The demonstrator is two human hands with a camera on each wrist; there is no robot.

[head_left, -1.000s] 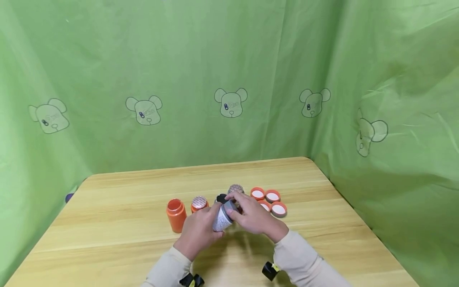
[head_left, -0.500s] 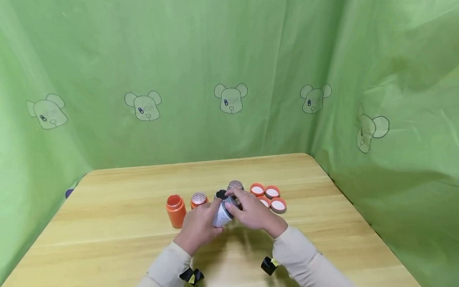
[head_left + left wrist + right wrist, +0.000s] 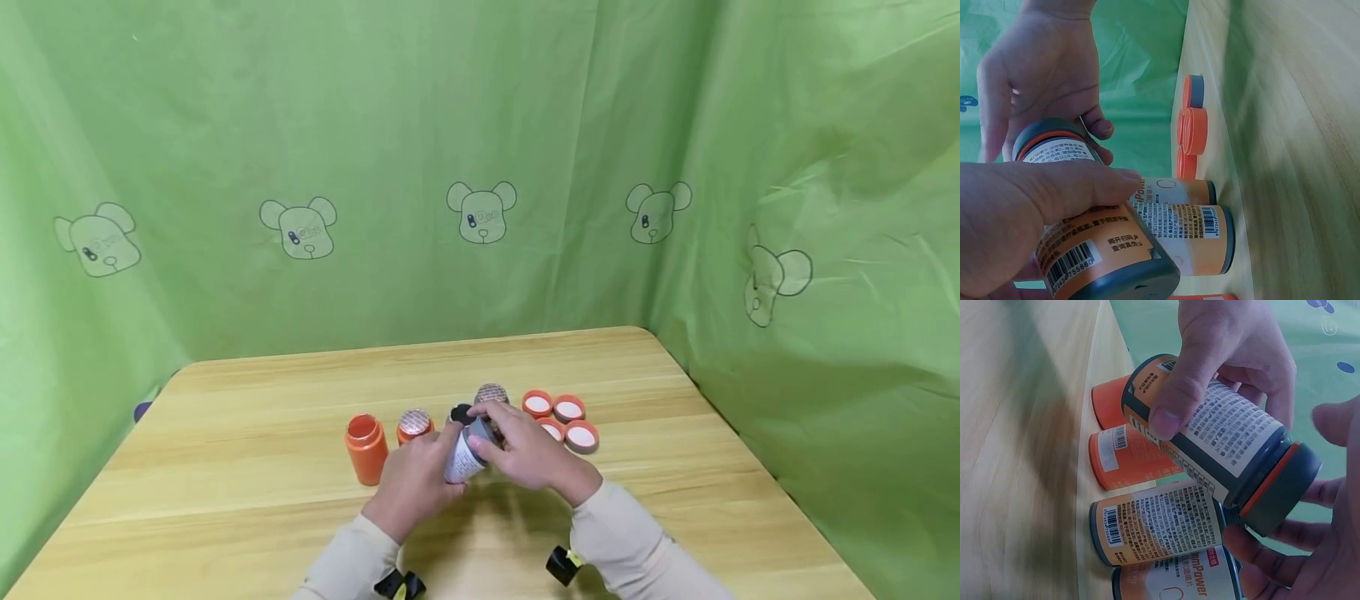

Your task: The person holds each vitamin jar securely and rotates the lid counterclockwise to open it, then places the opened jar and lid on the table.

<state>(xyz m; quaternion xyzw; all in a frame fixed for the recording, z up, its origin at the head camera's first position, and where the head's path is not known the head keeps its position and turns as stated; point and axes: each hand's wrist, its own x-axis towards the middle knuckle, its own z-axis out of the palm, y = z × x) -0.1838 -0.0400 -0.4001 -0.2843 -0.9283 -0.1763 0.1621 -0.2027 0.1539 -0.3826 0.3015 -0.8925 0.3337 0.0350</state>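
My left hand (image 3: pixel 416 482) grips a tilted supplement bottle (image 3: pixel 1222 431) with a grey and orange printed label, thumb across its side. A dark cap (image 3: pixel 1282 487) with an orange ring sits on the neck. My right hand (image 3: pixel 528 450) is around the cap end; in the right wrist view its thumb stands off the cap, while bent fingers lie loosely beside and under it. Behind the hands stand a bottle with a dark open mouth (image 3: pixel 461 414) and one with a silver foil seal (image 3: pixel 492 394). Further left are an orange bottle with foil (image 3: pixel 414 423) and an uncovered orange bottle (image 3: pixel 367 450).
Several loose caps, orange with white liners (image 3: pixel 568 408), lie upturned in a cluster right of the bottles. The wooden table (image 3: pixel 247 450) reaches back to a green curtain (image 3: pixel 390 108), which also hangs along both sides.
Both hands stay at the same place around the bottle and cap, with the right fingers and thumb shifting slightly at the cap. The head view tips down and back a little.
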